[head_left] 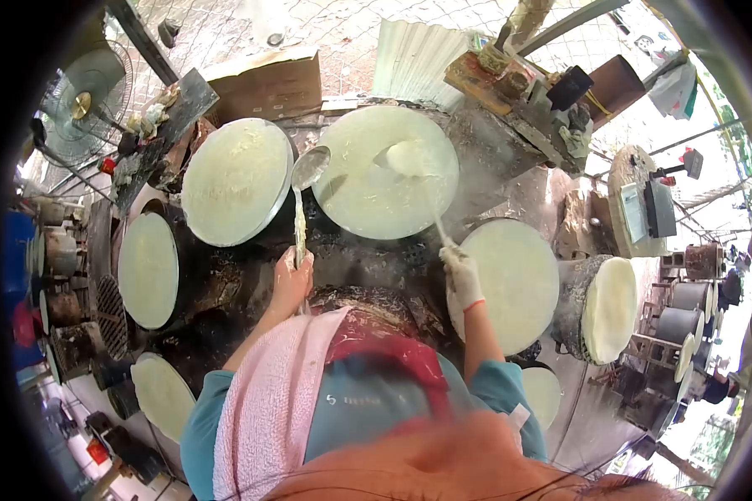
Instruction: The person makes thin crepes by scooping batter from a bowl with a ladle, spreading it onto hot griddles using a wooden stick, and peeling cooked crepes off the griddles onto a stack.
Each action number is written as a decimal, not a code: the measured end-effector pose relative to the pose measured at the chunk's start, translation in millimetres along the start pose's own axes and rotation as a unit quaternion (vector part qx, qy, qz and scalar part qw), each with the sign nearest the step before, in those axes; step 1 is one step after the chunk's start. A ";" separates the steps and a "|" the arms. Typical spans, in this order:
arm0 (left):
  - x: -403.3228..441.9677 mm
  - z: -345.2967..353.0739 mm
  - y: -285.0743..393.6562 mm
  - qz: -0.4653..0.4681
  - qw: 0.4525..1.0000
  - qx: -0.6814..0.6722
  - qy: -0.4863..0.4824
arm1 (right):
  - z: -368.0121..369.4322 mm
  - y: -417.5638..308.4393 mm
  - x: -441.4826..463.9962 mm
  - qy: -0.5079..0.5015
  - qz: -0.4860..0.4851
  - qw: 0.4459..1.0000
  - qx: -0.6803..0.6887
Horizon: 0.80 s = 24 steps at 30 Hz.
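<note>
My left hand [292, 280] is closed around the batter-smeared handle of a metal ladle [312, 167]. The ladle's bowl hangs in the gap between two large round pans. In a pale glove with a red band at the wrist, my right hand [462, 277] grips a long-handled skimmer or ladle [412, 158]. Its white-coated head lies over the middle pan [359, 200], whose surface is covered with a pale, creamy layer. Whether the head touches that layer I cannot tell. The left pan [236, 179] carries a similar pale layer with rough streaks.
More pale-topped round pans stand around me: a far-left pan [149, 271], a right pan [510, 284] and a tilted-looking pot [612, 311]. A fan [82, 104] stands at upper left. Behind the pans are a cardboard box [267, 83] and a cluttered wooden stand [518, 92]. Steam hangs nearby.
</note>
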<state>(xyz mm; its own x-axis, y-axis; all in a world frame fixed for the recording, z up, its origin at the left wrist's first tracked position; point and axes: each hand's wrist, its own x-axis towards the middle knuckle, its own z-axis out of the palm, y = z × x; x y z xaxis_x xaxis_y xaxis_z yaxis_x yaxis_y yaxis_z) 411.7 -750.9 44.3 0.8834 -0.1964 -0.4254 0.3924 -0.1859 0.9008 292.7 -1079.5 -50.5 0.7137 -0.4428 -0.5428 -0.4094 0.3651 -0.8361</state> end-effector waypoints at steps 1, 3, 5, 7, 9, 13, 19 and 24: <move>-2.2 1.0 0.7 -0.006 1.000 -0.003 0.004 | -12.4 4.7 16.4 0.005 0.005 1.000 -0.006; -6.3 2.5 1.7 -0.018 1.000 -0.010 0.012 | -8.0 -5.0 13.8 0.007 0.030 0.997 -0.072; -3.5 2.0 -2.5 -0.016 1.000 -0.005 0.021 | -9.6 -12.4 10.0 -0.058 0.083 0.986 -0.133; 5.4 0.1 -4.0 -0.011 1.000 0.013 0.021 | -18.4 4.7 22.6 -0.101 0.028 0.986 -0.129; 30.6 -0.6 -0.6 0.011 0.999 0.043 -0.004 | -34.9 31.4 53.2 -0.098 -0.058 0.987 -0.113; 100.6 19.1 15.0 0.026 0.997 0.005 -0.070 | -34.6 17.6 53.2 -0.067 -0.056 0.982 -0.165; 196.5 60.5 10.9 -0.017 0.978 -0.106 -0.181 | -7.8 17.0 -29.1 -0.029 -0.046 0.986 -0.156; 192.0 72.4 -8.5 -0.099 0.968 -0.115 -0.200 | 48.7 77.1 -51.1 0.149 -0.145 0.953 -0.219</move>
<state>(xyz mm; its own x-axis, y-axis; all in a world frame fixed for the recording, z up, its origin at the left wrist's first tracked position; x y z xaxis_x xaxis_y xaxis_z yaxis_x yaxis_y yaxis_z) 559.4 -856.7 -51.4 0.6327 -0.5449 -0.5502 0.6314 -0.0483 0.7740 252.3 -988.8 -83.4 0.6662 -0.7103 -0.2274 -0.4641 -0.1560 -0.8720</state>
